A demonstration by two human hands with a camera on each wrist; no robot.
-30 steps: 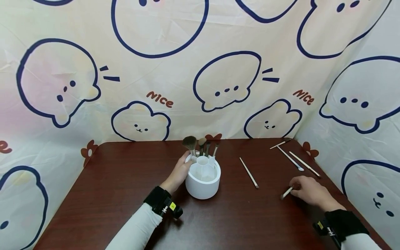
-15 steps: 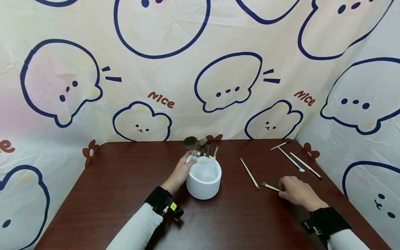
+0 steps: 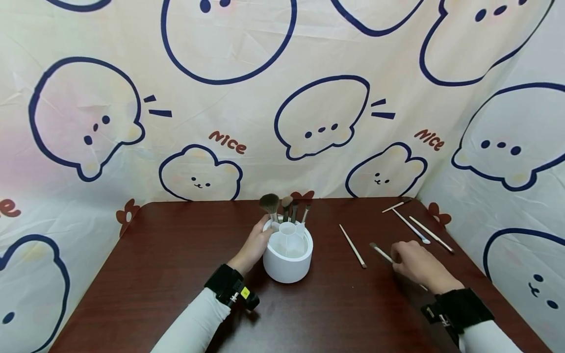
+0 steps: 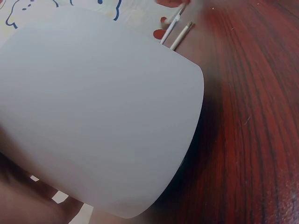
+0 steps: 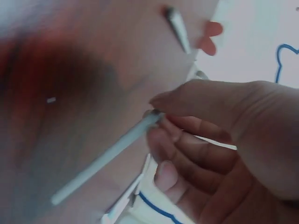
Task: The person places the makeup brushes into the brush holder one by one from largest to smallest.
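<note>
My left hand [image 3: 255, 245] grips the far left rim of a white round brush holder [image 3: 287, 264] that stands on the table. Several makeup brushes [image 3: 286, 203] stand upright in its back compartments, while its front compartments show bare. In the left wrist view the holder's smooth wall [image 4: 103, 102] fills most of the picture, the left hand [image 4: 32, 196] along its lower edge. To the right, my right hand [image 3: 417, 264] pinches a slim pale makeup brush [image 3: 382, 253], bristles pointing away to the left. Thumb and fingertips meet near one end of this brush [image 5: 103, 161] in the right wrist view.
A loose brush [image 3: 352, 246] lies on the dark wood table [image 3: 344, 314] between the holder and my right hand. Several more, among them a thin white one [image 3: 410, 225], lie near the back right corner. A patterned cloth [image 3: 256, 113] hangs behind and to the right.
My right hand has moved left with the brush and turned it; more of the brush now shows on both sides of the hand. Left hand and holder stay put.
</note>
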